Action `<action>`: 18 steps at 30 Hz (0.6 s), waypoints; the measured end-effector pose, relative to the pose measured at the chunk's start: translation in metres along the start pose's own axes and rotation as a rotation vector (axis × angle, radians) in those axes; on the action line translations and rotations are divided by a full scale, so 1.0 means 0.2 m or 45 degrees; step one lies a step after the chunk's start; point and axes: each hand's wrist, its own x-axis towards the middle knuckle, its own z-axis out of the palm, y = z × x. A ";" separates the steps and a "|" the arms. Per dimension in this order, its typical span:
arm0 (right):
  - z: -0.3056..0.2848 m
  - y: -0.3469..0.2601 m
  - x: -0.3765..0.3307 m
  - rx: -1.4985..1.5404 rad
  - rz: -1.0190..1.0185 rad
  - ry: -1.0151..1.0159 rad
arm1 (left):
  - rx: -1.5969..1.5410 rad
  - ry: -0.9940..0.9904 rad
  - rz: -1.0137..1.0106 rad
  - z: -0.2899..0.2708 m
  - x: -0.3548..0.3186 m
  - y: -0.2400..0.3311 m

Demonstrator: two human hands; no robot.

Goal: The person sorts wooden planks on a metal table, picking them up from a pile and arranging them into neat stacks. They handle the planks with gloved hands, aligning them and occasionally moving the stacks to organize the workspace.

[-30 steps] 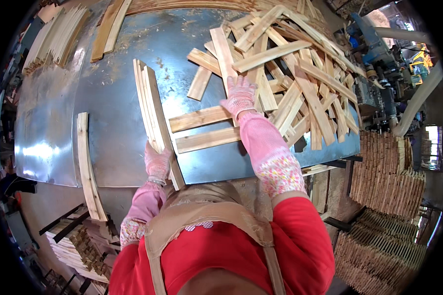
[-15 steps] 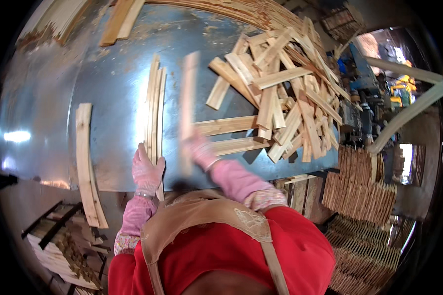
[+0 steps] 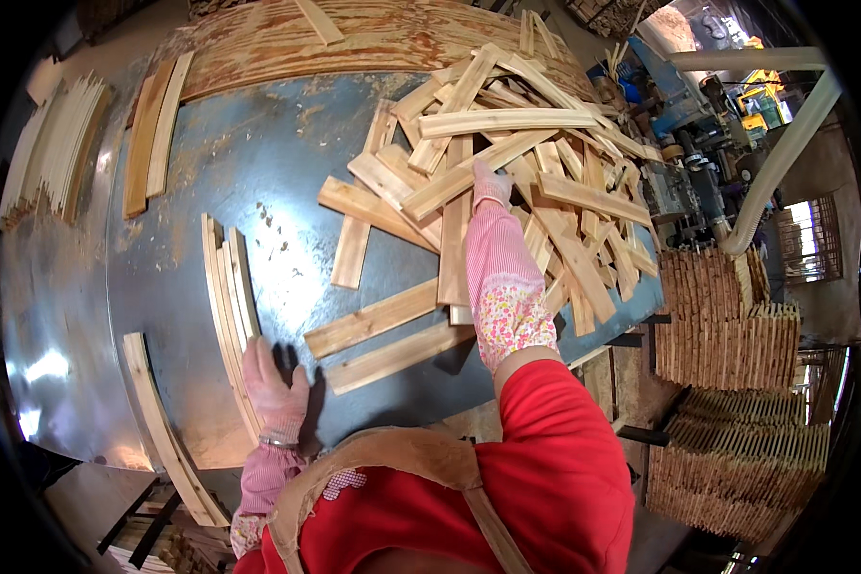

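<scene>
My left hand (image 3: 275,394), in a pale pink glove, rests with its fingers stretched out against the near end of a narrow group of wooden slats (image 3: 228,311) lying lengthwise on the metal tabletop (image 3: 287,258). My right hand (image 3: 491,184), gloved alike, reaches far into a loose heap of wooden slats (image 3: 574,225). Its fingers close on the edge of one wooden slat (image 3: 440,196) that lies slantwise on top; the fingertips are partly hidden. Two separate slats (image 3: 373,318) lie between my hands, pointing toward the heap.
One slat (image 3: 167,430) overhangs the table's near left edge. Two slats (image 3: 156,134) and a pale stack (image 3: 53,153) lie at the far left. Plywood (image 3: 373,38) covers the far side. Stacked wood (image 3: 717,325) and a curved hose (image 3: 784,153) stand on the right.
My right hand has gone from beside my left hand to the heap, and the upright slat it held is out of it. My left hand stays by the grouped slats. The view has shifted.
</scene>
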 end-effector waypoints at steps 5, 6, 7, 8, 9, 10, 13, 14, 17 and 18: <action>0.09 0.27 -0.05 0.314 -0.343 -0.342 | -0.200 -0.151 0.296 0.21 0.55 0.43; 0.01 0.16 -0.33 0.380 -0.319 -0.466 | -0.087 -0.216 0.340 0.21 0.65 0.53; -0.07 0.18 -0.49 0.119 -0.403 -0.443 | -0.146 -0.558 0.099 0.19 0.80 0.72; -0.10 0.35 -0.64 0.272 -0.385 -0.656 | -0.195 -0.901 -0.139 0.18 0.90 0.86; -0.12 0.35 -0.66 0.232 -0.477 -0.817 | -0.288 -0.962 -0.212 0.24 0.91 0.85; -0.15 0.34 -0.69 0.199 -0.572 -0.977 | -0.383 -1.017 -0.285 0.35 0.90 0.79; -0.22 0.18 -0.44 -0.178 -1.260 -0.745 | -0.565 -0.902 -0.396 0.35 0.83 0.69; -0.24 -0.05 -0.39 -0.421 -1.250 -0.741 | -0.590 -0.815 -0.443 0.29 0.73 0.63; -0.03 -0.39 0.06 -0.818 -1.832 -0.168 | -0.378 -0.526 -0.548 0.10 0.47 0.47; 0.07 -0.50 0.17 -1.003 -1.783 -0.210 | -0.278 -0.393 -0.524 0.07 0.37 0.32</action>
